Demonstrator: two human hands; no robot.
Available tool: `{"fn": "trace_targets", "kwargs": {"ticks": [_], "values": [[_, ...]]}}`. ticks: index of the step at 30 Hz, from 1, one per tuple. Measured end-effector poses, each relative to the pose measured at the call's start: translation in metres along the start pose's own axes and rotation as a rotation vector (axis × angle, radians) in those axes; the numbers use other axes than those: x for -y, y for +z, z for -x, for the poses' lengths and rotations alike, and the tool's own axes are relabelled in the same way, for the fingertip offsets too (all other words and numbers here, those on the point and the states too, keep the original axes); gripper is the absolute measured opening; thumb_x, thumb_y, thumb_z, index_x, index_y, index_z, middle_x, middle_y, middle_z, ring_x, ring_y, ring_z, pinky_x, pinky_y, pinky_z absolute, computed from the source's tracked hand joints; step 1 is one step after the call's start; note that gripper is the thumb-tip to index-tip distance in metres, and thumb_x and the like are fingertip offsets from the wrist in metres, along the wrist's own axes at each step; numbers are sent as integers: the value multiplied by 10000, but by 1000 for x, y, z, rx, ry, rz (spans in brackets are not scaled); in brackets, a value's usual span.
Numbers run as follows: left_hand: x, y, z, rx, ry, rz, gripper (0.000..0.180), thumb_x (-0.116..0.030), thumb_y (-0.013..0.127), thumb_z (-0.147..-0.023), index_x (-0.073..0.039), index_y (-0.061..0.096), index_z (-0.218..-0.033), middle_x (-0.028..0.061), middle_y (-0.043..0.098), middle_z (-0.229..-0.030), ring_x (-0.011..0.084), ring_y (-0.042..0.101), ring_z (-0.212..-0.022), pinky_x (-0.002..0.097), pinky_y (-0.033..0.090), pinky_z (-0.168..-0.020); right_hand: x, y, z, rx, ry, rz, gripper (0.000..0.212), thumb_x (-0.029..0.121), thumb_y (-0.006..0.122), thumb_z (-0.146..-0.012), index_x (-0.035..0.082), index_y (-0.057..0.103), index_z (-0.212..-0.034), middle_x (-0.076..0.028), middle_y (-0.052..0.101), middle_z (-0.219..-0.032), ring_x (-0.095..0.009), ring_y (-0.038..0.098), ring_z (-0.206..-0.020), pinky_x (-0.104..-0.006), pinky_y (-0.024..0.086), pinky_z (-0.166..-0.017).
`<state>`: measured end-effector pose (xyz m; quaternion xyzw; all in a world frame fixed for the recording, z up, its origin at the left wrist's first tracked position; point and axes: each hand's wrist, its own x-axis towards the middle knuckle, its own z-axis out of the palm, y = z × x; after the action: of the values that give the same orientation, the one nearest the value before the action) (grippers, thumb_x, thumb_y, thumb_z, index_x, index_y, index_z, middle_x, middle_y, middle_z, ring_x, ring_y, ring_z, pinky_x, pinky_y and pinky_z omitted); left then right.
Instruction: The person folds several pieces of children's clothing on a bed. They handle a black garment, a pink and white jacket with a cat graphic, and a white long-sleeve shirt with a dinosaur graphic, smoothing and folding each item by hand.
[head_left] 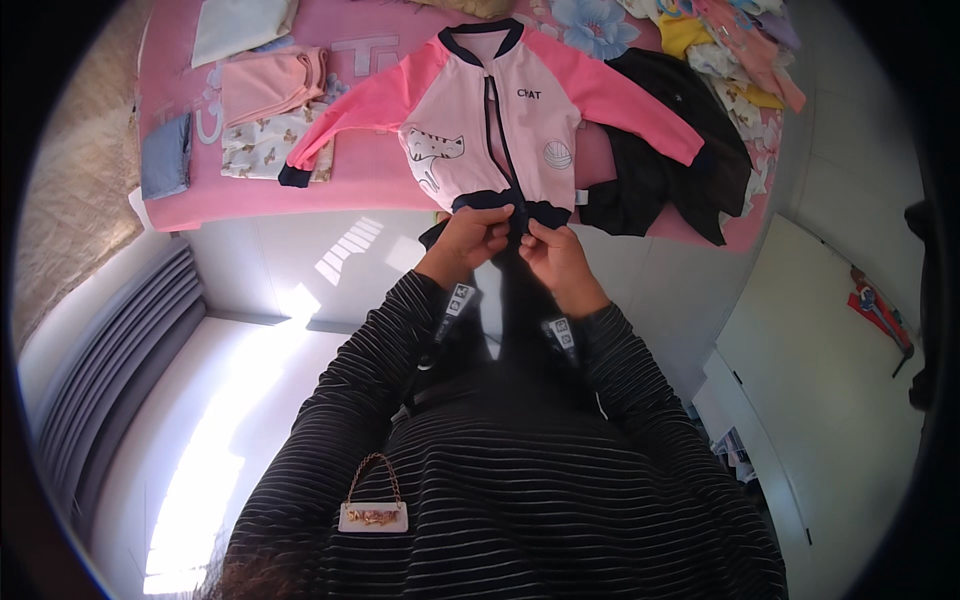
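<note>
From where I stand, the pink jacket [540, 125] looks like soft, matt cloth, its dark waistband [548, 213] cloth too. Beneath it lies a smooth fabric cover [375, 185]. The black garment [630, 175] seems dull cloth. The grey curtain [115, 365] is pleated fabric; the wearer's top [540, 480] is finely striped cloth (its ornament's chain [378, 460] looks metallic). The pale panel [810, 340] appears smooth.

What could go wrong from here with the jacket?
The left hand and right hand pinch the pink jacket at the lower end of its front opening, so fabric might snag there.
Its hem lies at the pink bed edge, so a tug might slide it off.
One cuff rests on the folded patterned cloth and might drag it askew.
</note>
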<state>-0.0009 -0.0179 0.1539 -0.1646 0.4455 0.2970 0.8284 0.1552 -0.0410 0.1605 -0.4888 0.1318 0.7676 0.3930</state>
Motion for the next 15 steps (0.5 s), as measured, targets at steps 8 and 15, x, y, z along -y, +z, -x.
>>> {"fn": "trace_targets", "kwargs": {"ticks": [8, 15], "values": [[1, 34, 18, -84, 216, -102, 80, -12, 551, -812, 19, 531, -741, 97, 534, -656, 161, 492, -567, 263, 391, -485, 8, 21, 21, -19, -47, -28, 86, 1, 559, -806, 55, 535, -744, -38, 536, -678, -125, 505, -582, -252, 421, -543], [-13, 70, 39, 26, 229, -76, 29, -43, 516, -840, -21, 504, -827, 64, 508, -693, 152, 477, -581, 272, 397, -520, 28, 48, 26, -37, -249, 9, 101, 50, 602, -791, 52, 507, -756, -38, 528, -649, -148, 526, -550, -288, 463, -519]]}}
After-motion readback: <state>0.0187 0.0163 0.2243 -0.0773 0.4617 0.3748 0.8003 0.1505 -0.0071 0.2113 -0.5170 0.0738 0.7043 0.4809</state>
